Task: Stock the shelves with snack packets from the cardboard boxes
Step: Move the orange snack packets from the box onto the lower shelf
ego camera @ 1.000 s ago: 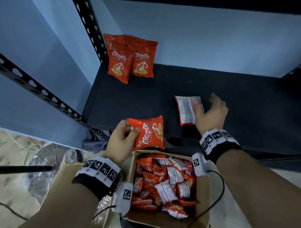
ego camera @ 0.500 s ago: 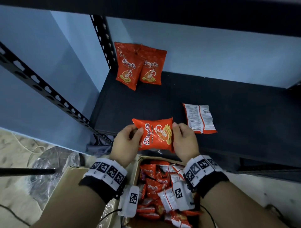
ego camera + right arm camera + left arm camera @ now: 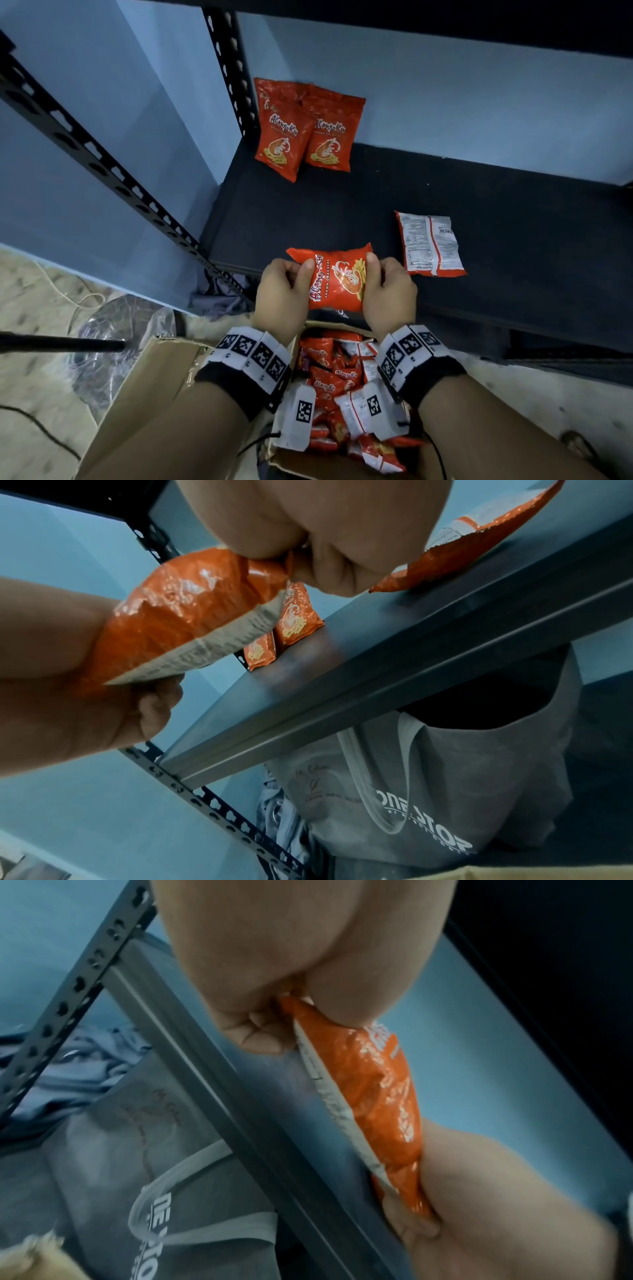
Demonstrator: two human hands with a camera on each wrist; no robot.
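Both hands, left hand (image 3: 281, 298) and right hand (image 3: 388, 294), are gripping one held packet (image 3: 337, 279); three shelf packets (image 3: 279, 128) are sitting on the shelf (image 3: 342, 205), two upright, one flat.

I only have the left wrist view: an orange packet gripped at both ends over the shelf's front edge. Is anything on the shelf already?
Observer: Yes. The two upright packets lean against the back wall in the left rear corner of the shelf.
Operator: Anything lying near the held packet?
Observer: A face-down packet lies flat on the shelf, white printed back up, just right of the right hand.
Operator: And where is the box?
Observer: The cardboard box sits open on the floor under both wrists, with many loose packets inside.
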